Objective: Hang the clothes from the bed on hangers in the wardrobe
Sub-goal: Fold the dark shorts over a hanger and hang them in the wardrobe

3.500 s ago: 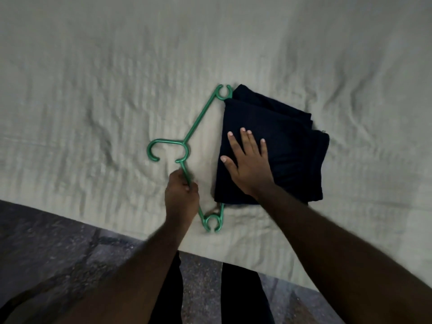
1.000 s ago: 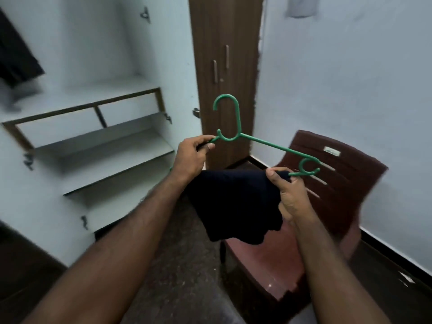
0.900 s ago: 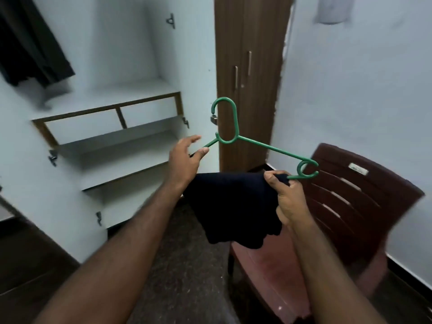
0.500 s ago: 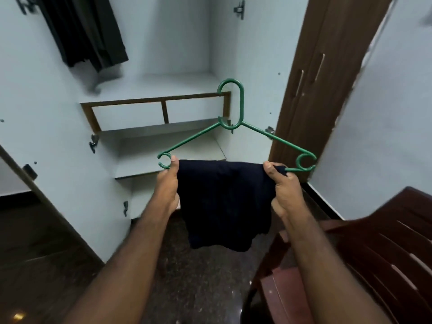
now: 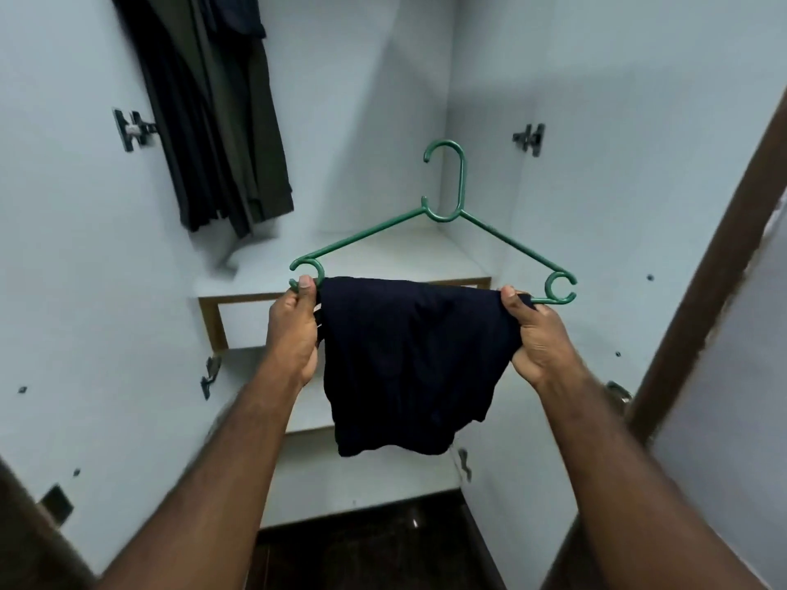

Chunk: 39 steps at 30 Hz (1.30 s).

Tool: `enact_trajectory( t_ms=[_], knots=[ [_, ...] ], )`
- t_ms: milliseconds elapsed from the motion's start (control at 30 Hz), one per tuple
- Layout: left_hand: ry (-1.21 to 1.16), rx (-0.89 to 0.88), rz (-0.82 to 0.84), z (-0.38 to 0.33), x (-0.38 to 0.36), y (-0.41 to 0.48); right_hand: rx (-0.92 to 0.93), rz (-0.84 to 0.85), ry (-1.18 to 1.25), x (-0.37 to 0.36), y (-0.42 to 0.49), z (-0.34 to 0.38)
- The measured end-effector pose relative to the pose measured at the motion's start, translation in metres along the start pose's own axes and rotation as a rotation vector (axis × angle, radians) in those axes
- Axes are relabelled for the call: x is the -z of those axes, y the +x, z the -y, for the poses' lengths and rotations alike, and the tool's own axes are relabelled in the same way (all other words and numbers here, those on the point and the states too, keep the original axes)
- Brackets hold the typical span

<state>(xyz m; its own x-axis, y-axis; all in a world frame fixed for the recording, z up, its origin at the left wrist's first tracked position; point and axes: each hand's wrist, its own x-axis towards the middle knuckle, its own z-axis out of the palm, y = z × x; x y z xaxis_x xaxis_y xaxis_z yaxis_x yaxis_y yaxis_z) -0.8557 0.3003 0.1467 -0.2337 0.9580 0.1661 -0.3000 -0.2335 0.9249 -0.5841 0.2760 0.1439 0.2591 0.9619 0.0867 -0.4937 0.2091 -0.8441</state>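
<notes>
Raised higher now, the green plastic hanger (image 5: 443, 232) fronts the white wardrobe shelf (image 5: 383, 257); left hand (image 5: 294, 330) and right hand (image 5: 534, 334) each pinch its ends, folded dark navy garment (image 5: 404, 364) draped across.

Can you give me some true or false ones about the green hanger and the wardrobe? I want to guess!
1. The hanger is green. True.
2. The left hand and the right hand each hold one end of it. True.
3. The dark garment is lying on a bed. False: it is draped over the hanger's bottom bar, held up in the air.
4. The wardrobe has no other clothes in it. False: dark clothes hang at its upper left.
5. The hanger's hook is hung on a rail. False: it points up, touching nothing.
</notes>
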Motion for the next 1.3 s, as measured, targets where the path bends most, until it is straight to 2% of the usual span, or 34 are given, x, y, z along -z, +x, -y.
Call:
enact_trajectory(
  t_ms=[300, 733, 1033, 1300],
  knots=[
    [0.071, -0.158, -0.020, -0.011, -0.036, 0.133, 0.062, 0.061, 0.055, -0.039, 0.153, -0.006],
    [-0.060, -0.330, -0.234, -0.013, -0.105, 0.330, 0.107, 0.197, 0.097, -0.107, 0.381, 0.005],
    [0.082, -0.360, -0.120, -0.025, -0.107, 0.416, 0.129, 0.187, 0.139, -0.166, 0.483, -0.016],
    [-0.005, -0.440, -0.109, -0.037, -0.098, 0.509, 0.200, 0.239, 0.054, -0.218, 0.550, -0.012]
  ],
)
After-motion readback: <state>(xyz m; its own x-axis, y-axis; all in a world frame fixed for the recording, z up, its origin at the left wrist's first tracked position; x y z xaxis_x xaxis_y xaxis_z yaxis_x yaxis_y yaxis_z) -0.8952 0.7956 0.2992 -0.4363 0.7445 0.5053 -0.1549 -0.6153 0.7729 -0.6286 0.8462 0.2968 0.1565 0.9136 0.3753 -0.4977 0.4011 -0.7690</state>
